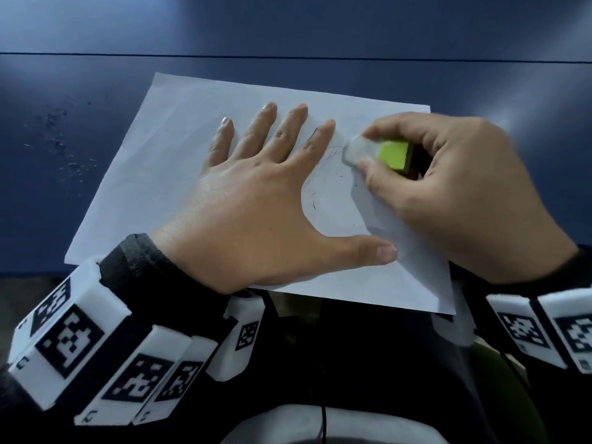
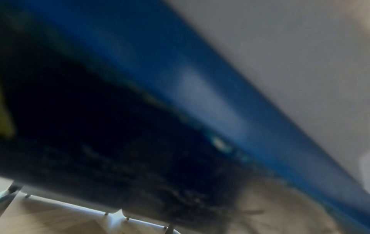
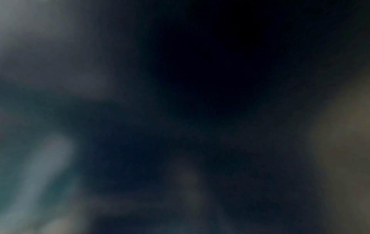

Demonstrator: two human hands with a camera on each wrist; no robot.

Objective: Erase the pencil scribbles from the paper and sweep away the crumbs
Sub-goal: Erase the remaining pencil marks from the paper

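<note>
A white sheet of paper (image 1: 166, 149) lies at a slant on the dark blue table (image 1: 288, 33) in the head view. My left hand (image 1: 272, 174) presses flat on it, fingers spread and straight. My right hand (image 1: 365, 149) pinches a white eraser (image 1: 357, 149) in a lime-green sleeve between thumb and fingers, its white tip on the paper just right of my left index finger. Faint pencil marks and thin dark crumbs (image 1: 315, 200) lie on the paper between the hands. The left wrist view is blurred, showing the blue table edge (image 2: 210, 102); the right wrist view is dark and blurred.
Eraser crumbs (image 1: 61, 139) are scattered on the table left of the paper. The paper's near right corner (image 1: 448, 307) hangs past the table's front edge. A seam (image 1: 288, 56) runs across the table behind the paper. Tagged wrist bands (image 1: 70, 344) sit at the bottom.
</note>
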